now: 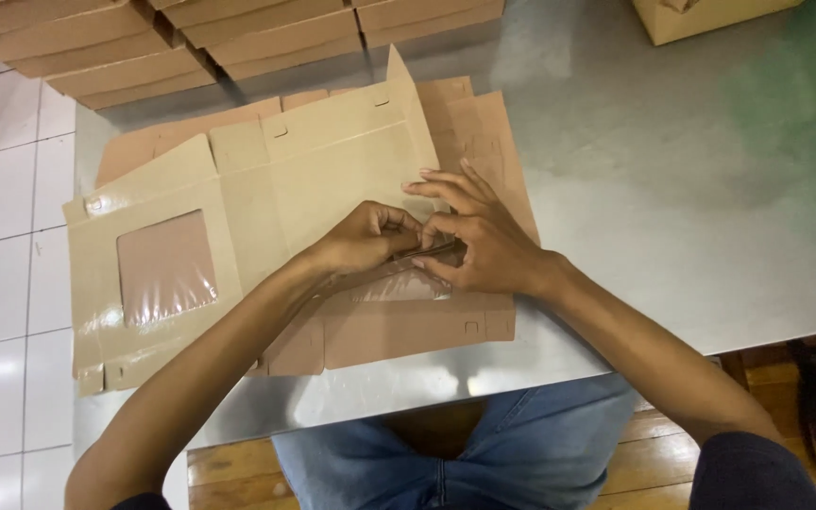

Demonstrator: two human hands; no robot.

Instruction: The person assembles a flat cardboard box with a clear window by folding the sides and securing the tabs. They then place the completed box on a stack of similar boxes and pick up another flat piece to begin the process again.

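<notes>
Both hands, left hand (363, 238) and right hand (480, 244), pinch the clear film strip (427, 252) between them atop the flat cardboard blank (323, 179), lying lengthwise along the counter's (672, 189) near edge.

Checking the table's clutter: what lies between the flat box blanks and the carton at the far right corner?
Bare metal table separates the blanks from the carton, head view.

Both hands (427, 246) meet, fingertips pinched together, forearms angled inward.
</notes>
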